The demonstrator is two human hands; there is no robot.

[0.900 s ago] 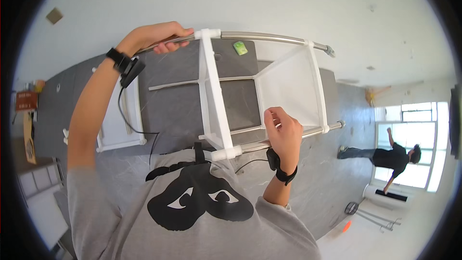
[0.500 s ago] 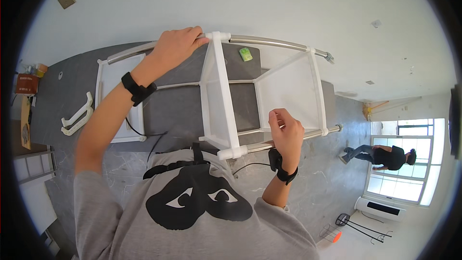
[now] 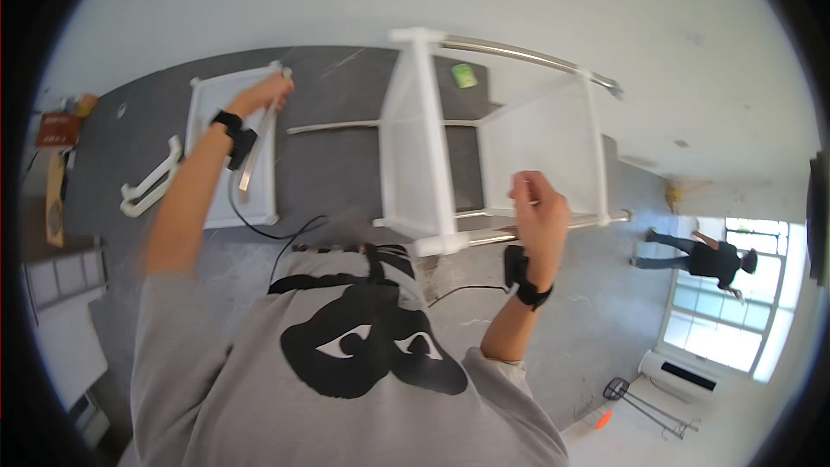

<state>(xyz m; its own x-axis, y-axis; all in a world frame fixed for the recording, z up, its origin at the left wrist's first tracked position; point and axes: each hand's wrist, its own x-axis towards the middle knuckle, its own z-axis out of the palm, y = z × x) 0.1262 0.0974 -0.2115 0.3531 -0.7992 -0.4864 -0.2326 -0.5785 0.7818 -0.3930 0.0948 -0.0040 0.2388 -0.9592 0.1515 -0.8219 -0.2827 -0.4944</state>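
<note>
A white shelf rack with metal tubes lies on its side, its near panel (image 3: 437, 138) facing left. Over a loose white shelf tray (image 3: 229, 134), my left hand (image 3: 266, 93) is closed on a slim metal tube (image 3: 257, 151), which hangs slanted below it. My right hand (image 3: 540, 207) has its fingers pinched together close to the rack's front metal tube (image 3: 497, 235). What those fingers hold, if anything, is too small to tell. One more metal tube (image 3: 333, 127) sticks out leftward from the rack's panel.
A white bracket-like part (image 3: 151, 186) lies left of the tray on the grey table (image 3: 328, 78). A small green packet (image 3: 464, 76) rests behind the rack. Black cables (image 3: 294, 235) run by my waist. At right, another person (image 3: 713, 259) stands near windows.
My left hand has left the rack's back left corner, bringing the metal tube leftward over the tray. My right hand stays near the front tube. The other person has shifted stance.
</note>
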